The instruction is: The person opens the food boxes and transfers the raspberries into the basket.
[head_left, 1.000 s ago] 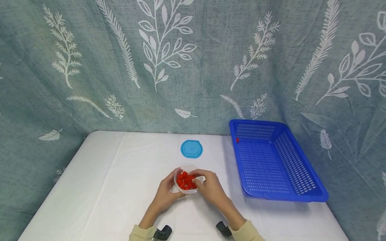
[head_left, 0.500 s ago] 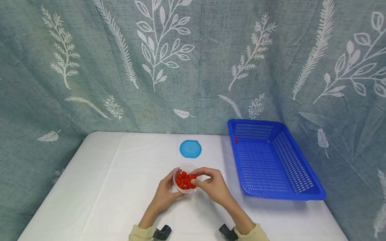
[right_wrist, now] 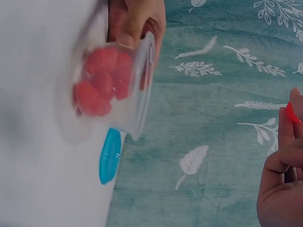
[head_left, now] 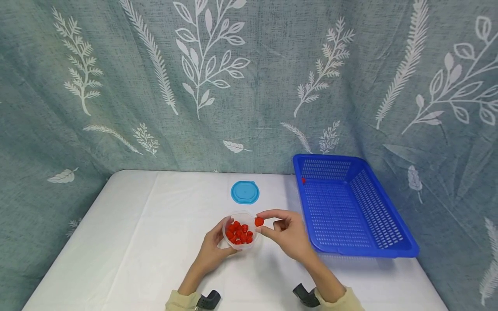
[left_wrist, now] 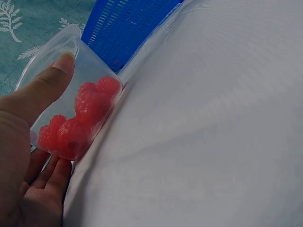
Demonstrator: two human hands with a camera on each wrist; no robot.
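Observation:
A clear plastic container (head_left: 229,219) with several red raspberries (head_left: 239,233) inside stands on the white table in the head view. My left hand (head_left: 215,245) grips it from the left side, the thumb along its near wall. Through that wall the raspberries (left_wrist: 92,104) show in the left wrist view. Just right of the container's rim, my right hand (head_left: 289,235) pinches a single raspberry (head_left: 259,221) between thumb and forefinger. In the right wrist view only part of that raspberry (right_wrist: 292,113) shows at the right edge.
A blue lid (head_left: 245,192) lies behind the container. To the right stands a blue perforated basket (head_left: 359,252), with a small red thing (head_left: 303,180) by its far left corner. A patterned curtain (head_left: 249,86) hangs behind the white table (head_left: 116,242).
My right hand has lifted a raspberry out of the container and moved right with it, towards the basket. The left hand keeps holding the container in nearly the same spot.

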